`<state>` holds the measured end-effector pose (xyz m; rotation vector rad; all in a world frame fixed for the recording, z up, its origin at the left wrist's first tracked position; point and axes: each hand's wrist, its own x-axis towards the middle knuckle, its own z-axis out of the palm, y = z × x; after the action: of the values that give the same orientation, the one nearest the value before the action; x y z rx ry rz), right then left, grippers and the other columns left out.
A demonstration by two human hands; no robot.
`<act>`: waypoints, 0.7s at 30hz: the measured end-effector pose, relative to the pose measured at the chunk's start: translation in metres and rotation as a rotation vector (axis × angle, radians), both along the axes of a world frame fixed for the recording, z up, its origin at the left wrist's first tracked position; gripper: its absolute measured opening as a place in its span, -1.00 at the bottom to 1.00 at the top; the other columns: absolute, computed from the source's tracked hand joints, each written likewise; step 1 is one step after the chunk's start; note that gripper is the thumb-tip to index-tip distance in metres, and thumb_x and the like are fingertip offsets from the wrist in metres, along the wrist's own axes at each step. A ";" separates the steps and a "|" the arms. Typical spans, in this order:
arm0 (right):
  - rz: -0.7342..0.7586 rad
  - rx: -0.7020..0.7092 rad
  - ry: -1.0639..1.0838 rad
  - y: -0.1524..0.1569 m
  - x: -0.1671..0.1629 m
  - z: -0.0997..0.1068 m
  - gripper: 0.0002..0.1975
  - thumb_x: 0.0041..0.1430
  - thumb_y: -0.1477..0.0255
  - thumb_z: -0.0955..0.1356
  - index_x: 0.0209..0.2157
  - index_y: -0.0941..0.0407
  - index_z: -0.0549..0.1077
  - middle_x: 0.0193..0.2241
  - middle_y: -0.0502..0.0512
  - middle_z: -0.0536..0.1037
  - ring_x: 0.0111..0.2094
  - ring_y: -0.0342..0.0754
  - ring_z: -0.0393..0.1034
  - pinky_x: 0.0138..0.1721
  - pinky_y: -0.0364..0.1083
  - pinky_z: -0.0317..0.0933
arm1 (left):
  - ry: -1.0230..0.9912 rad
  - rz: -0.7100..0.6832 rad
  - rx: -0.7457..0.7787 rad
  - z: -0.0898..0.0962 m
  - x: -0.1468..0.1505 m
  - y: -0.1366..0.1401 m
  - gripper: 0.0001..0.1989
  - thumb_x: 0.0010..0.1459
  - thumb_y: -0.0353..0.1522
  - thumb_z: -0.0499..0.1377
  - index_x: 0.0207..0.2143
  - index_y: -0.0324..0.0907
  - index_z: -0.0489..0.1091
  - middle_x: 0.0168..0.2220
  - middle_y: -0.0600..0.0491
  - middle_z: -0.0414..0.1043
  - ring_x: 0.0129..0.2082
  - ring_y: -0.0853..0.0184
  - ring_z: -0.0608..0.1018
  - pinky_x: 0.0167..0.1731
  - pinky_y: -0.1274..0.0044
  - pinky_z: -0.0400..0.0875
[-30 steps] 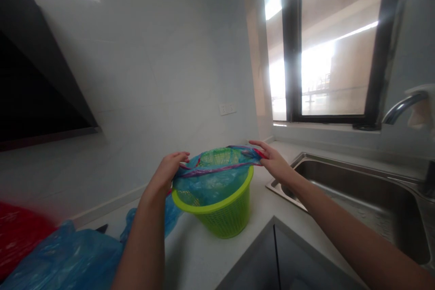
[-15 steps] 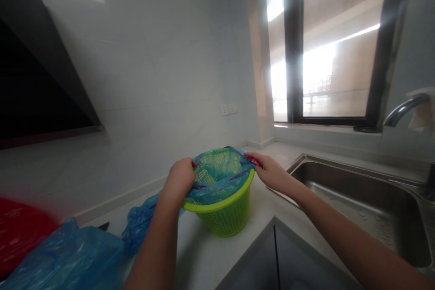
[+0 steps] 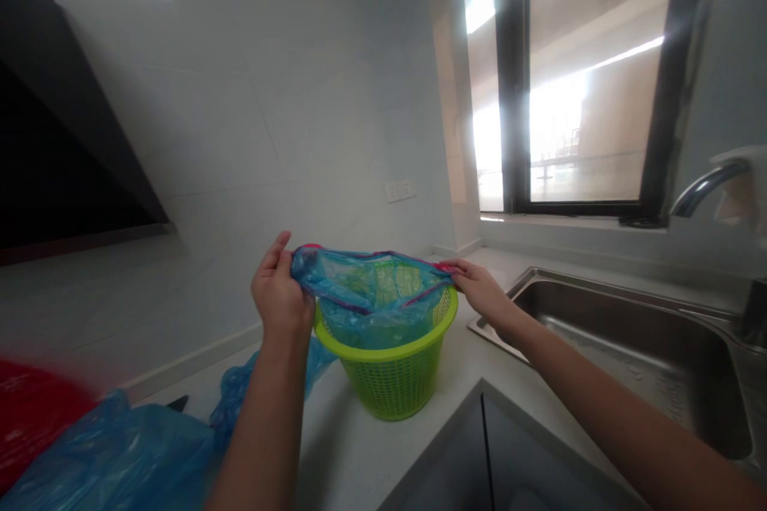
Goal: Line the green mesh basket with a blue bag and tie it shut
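Observation:
A blue translucent plastic bag point(image 3: 371, 323) with a purple-red edge hangs inside a lime-green slotted basket point(image 3: 392, 387), which stands on the counter. My left hand point(image 3: 280, 287) is closed on the bag's edge at the left, a little above the basket rim, with one finger sticking up. At the right, my right hand point(image 3: 476, 283) pinches the bag's other side by a red strip, just over the rim. The bag's mouth is stretched between both hands. What lies at the basket's bottom is hidden by the bag.
A steel sink point(image 3: 635, 335) with a curved faucet point(image 3: 707, 188) is at the right. More crumpled blue plastic point(image 3: 120, 447) and a blurred red bag point(image 3: 36, 423) lie at the lower left. A dark range hood point(image 3: 65, 152) juts out at upper left. Sockets point(image 3: 399, 191) are on the wall.
My left hand has moved left and up, pulling the bag's edge off the basket's left rim and stretching the mouth wider. My right hand stays at its side, shifted slightly up.

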<state>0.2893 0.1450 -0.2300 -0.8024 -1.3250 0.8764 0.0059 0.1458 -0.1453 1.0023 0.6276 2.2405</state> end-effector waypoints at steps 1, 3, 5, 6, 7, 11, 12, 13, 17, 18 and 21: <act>0.029 -0.038 0.087 -0.001 0.000 0.002 -0.77 0.09 0.47 0.34 -0.23 0.11 0.60 -0.24 0.09 0.65 -0.22 -0.03 0.50 -0.09 -0.03 0.33 | -0.040 -0.088 -0.016 0.004 -0.002 -0.002 -0.67 0.11 -0.53 0.12 -0.08 -0.25 0.51 -0.58 0.11 0.41 -0.60 0.45 0.44 -0.51 0.67 0.40; 0.050 -0.107 0.250 -0.004 0.001 0.005 -0.81 0.11 0.35 0.38 -0.28 0.11 0.60 -0.31 0.06 0.63 -0.32 -0.08 0.46 -0.18 -0.08 0.32 | -0.040 -0.225 -0.076 0.009 -0.006 -0.007 -0.69 0.04 -0.55 0.13 -0.15 -0.24 0.52 -0.57 0.09 0.42 -0.58 0.44 0.46 -0.50 0.67 0.41; 0.034 -0.133 0.361 -0.005 0.003 0.007 -0.79 0.09 0.27 0.43 -0.33 0.12 0.60 -0.37 0.05 0.61 -0.36 -0.11 0.42 -0.23 -0.12 0.29 | 0.083 -0.271 -0.208 0.009 -0.010 -0.010 -0.68 -0.04 -0.52 0.18 -0.19 -0.26 0.55 -0.54 0.05 0.46 -0.58 0.41 0.47 -0.54 0.65 0.40; 0.028 -0.131 0.398 -0.005 0.005 0.007 -0.78 0.07 0.26 0.45 -0.35 0.13 0.60 -0.37 0.04 0.60 -0.36 -0.12 0.41 -0.24 -0.14 0.28 | 0.184 -0.253 -0.294 0.008 -0.011 -0.012 -0.68 -0.08 -0.49 0.21 -0.20 -0.28 0.56 -0.52 0.02 0.49 -0.57 0.38 0.47 -0.57 0.64 0.38; 0.025 -0.126 0.430 -0.004 0.007 0.007 -0.78 0.04 0.26 0.47 -0.37 0.13 0.60 -0.38 0.04 0.60 -0.36 -0.13 0.41 -0.25 -0.15 0.27 | 0.298 -0.218 -0.382 0.006 -0.012 -0.013 -0.68 -0.10 -0.45 0.23 -0.22 -0.29 0.58 -0.49 -0.02 0.51 -0.57 0.35 0.48 -0.61 0.62 0.35; 0.039 -0.123 0.545 0.004 0.018 0.005 -0.83 0.01 0.31 0.50 -0.42 0.13 0.55 -0.43 0.00 0.57 -0.39 -0.14 0.40 -0.30 -0.17 0.26 | 0.790 -0.112 -0.600 -0.004 -0.008 -0.019 -0.60 -0.06 -0.12 0.32 -0.31 -0.28 0.59 -0.41 -0.09 0.55 -0.51 0.24 0.51 -0.60 0.55 0.31; 0.040 -0.129 0.575 0.006 0.021 0.006 -0.84 0.02 0.33 0.49 -0.44 0.13 0.53 -0.45 0.00 0.56 -0.41 -0.15 0.39 -0.32 -0.17 0.26 | 0.915 -0.113 -0.613 -0.006 -0.007 -0.020 -0.56 -0.09 -0.06 0.33 -0.33 -0.27 0.58 -0.42 -0.08 0.55 -0.50 0.23 0.51 -0.58 0.55 0.30; 0.041 -0.137 0.606 0.006 0.023 0.007 -0.86 0.04 0.36 0.48 -0.45 0.13 0.52 -0.46 -0.01 0.56 -0.42 -0.15 0.39 -0.33 -0.17 0.27 | 1.030 -0.117 -0.612 -0.007 -0.005 -0.021 -0.53 -0.12 -0.03 0.35 -0.35 -0.27 0.57 -0.44 -0.08 0.53 -0.49 0.23 0.50 -0.57 0.54 0.29; 0.083 -0.190 0.756 0.004 0.033 0.019 -0.93 0.07 0.54 0.43 -0.45 0.15 0.47 -0.48 0.02 0.55 -0.44 -0.16 0.41 -0.40 -0.19 0.32 | 1.264 -0.141 -0.563 -0.009 -0.004 -0.027 -0.55 -0.10 -0.01 0.35 -0.41 -0.23 0.51 -0.52 0.01 0.46 -0.53 0.31 0.43 -0.58 0.57 0.20; 0.099 -0.207 0.799 0.003 0.035 0.023 -0.92 0.07 0.58 0.41 -0.45 0.15 0.45 -0.50 0.02 0.54 -0.46 -0.17 0.41 -0.43 -0.20 0.32 | 1.290 -0.165 -0.565 -0.008 -0.004 -0.028 -0.56 -0.09 -0.01 0.34 -0.41 -0.22 0.49 -0.53 0.03 0.43 -0.56 0.33 0.41 -0.59 0.57 0.17; 0.173 -0.267 0.925 0.000 0.044 0.031 -0.86 0.07 0.65 0.37 -0.46 0.15 0.39 -0.56 0.02 0.50 -0.52 -0.16 0.41 -0.47 -0.19 0.36 | 1.372 -0.205 -0.589 -0.007 -0.008 -0.031 -0.63 -0.09 -0.09 0.33 -0.40 -0.22 0.49 -0.56 0.06 0.41 -0.58 0.34 0.38 -0.59 0.57 0.17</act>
<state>0.3334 0.1451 -0.1986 -0.3774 -0.4634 1.3614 -0.0024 0.1146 -0.1520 2.0216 1.4955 0.7869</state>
